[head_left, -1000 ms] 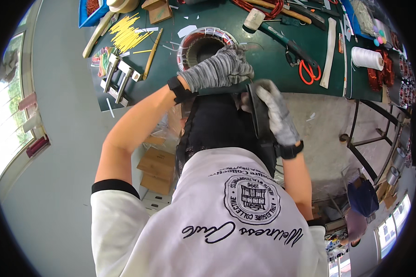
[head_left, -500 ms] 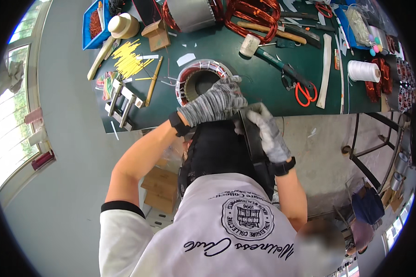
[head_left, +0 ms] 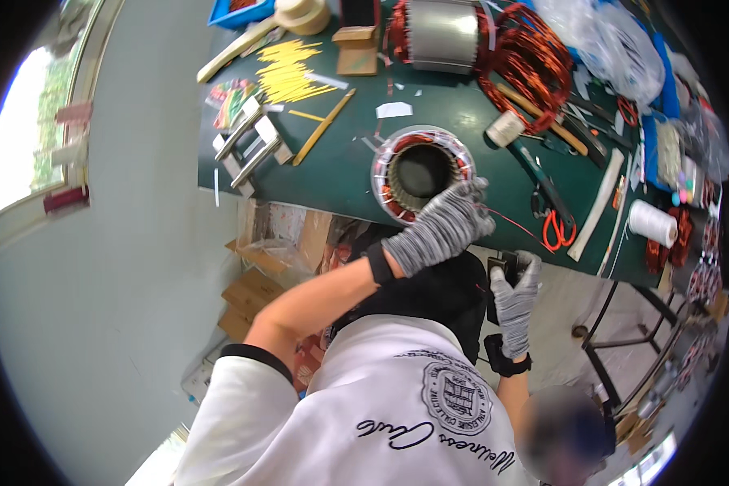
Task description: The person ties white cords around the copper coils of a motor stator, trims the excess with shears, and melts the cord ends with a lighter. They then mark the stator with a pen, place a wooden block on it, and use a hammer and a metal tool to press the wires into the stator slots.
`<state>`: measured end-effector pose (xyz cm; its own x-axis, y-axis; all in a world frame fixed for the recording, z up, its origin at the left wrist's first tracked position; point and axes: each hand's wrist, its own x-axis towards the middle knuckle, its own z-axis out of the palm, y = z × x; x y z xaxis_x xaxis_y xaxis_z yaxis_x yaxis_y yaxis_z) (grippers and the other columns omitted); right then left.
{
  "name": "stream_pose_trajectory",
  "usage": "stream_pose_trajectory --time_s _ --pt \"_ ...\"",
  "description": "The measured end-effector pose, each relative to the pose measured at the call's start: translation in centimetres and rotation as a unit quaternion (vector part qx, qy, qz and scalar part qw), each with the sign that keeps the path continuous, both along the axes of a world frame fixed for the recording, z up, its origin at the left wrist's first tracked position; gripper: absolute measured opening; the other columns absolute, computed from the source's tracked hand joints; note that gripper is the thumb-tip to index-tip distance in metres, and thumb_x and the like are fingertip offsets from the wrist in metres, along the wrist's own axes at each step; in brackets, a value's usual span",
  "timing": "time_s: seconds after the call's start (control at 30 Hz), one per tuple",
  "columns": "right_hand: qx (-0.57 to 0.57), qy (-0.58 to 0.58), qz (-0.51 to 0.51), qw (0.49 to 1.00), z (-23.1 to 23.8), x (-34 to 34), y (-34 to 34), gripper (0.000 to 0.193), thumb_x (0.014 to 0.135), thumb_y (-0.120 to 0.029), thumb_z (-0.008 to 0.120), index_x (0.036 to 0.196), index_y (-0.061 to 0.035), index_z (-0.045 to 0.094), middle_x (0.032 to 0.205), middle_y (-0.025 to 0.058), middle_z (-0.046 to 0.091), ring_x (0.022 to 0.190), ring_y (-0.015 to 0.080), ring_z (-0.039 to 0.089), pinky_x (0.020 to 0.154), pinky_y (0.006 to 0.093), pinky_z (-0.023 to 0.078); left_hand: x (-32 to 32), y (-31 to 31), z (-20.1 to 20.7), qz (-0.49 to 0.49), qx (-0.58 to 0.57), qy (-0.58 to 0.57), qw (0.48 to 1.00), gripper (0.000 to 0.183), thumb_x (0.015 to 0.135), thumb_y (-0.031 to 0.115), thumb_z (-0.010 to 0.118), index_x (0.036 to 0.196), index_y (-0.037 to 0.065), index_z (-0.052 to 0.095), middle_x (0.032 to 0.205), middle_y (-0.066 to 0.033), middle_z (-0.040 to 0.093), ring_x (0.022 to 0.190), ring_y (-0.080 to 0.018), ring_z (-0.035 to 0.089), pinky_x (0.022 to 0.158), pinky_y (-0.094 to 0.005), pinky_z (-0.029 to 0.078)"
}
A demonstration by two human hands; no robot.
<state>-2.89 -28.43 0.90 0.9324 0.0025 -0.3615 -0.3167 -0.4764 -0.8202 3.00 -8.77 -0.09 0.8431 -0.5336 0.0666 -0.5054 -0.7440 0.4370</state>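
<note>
Both my hands wear grey knitted gloves. My left hand (head_left: 444,228) is at the lower right rim of a ring-shaped motor stator (head_left: 383,180), with white lacing and copper windings round its open bore. The left fingers are bent together, and a thin red wire (head_left: 520,227) runs from their tips to the right across the bench. Below the table edge, my right hand (head_left: 517,298) is closed round a dark flat object (head_left: 502,263), whose kind I cannot make out. Part of that object is hidden by the fingers.
On the green bench (head_left: 332,182) lie a mallet (head_left: 506,128), red-handled scissors (head_left: 557,231), yellow sleeves (head_left: 287,69), a metal frame (head_left: 255,146) and a thread spool (head_left: 652,223). Copper coils (head_left: 535,61) and a larger metal core (head_left: 441,34) stand behind. A black metal stand (head_left: 636,324) is at right.
The view has shifted, so the bench appears farther right and turned. My hands have drawn apart, the right one moving down and away with the dark object. The stator's bore is less covered.
</note>
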Motion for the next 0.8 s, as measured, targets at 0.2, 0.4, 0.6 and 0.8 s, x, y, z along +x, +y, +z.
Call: stream_pose_trajectory --time_s 0.2,0.4,0.6,0.8 --pt "0.339 0.211 -0.033 0.916 0.3 3.2 2.6 0.028 0.081 -0.022 0.062 0.099 -0.0082 0.046 0.089 0.0051 0.053 0.077 0.0148 0.057 0.071 0.0301 0.051 -0.6 -0.5 -0.8 0.090 -0.058 -0.055 0.993 0.011 0.077 0.019 0.051 0.082 0.016 0.061 0.084 -0.0010 0.060 0.101 -0.0182 0.054 0.104 -0.0340 0.032" --pt "0.409 0.331 -0.050 0.849 2.7 3.1 -0.6 0.036 0.083 -0.027 0.060 0.109 -0.0069 0.045 0.099 0.0108 0.057 0.083 0.0219 0.062 0.074 0.0379 0.054 0.6 -0.6 0.2 -0.010 -0.026 -0.055 0.998 0.011 0.077 0.020 0.049 0.083 0.021 0.058 0.079 0.0004 0.055 0.094 -0.0164 0.052 0.106 -0.0373 0.028" --pt "0.126 0.143 -0.006 0.982 -5.2 8.2 0.3 0.040 0.083 -0.027 0.060 0.112 -0.0007 0.051 0.101 0.0112 0.057 0.092 0.0208 0.058 0.081 0.0316 0.047 0.9 0.5 0.4 -0.003 -0.084 -0.063 0.994 0.014 0.070 0.011 0.054 0.083 0.014 0.059 0.075 -0.0028 0.055 0.083 -0.0194 0.056 0.097 -0.0392 0.039" --pt "-0.217 -0.170 0.082 0.958 -9.1 11.6 0.2 0.067 0.070 -0.036 0.070 0.122 -0.0033 0.043 0.113 0.0229 0.050 0.107 0.0382 0.048 0.092 0.0425 0.040 -0.1 0.1 0.1 0.004 -0.096 -0.073 0.993 0.016 0.070 0.014 0.059 0.085 0.014 0.061 0.084 -0.0024 0.063 0.092 -0.0218 0.059 0.095 -0.0426 0.039"
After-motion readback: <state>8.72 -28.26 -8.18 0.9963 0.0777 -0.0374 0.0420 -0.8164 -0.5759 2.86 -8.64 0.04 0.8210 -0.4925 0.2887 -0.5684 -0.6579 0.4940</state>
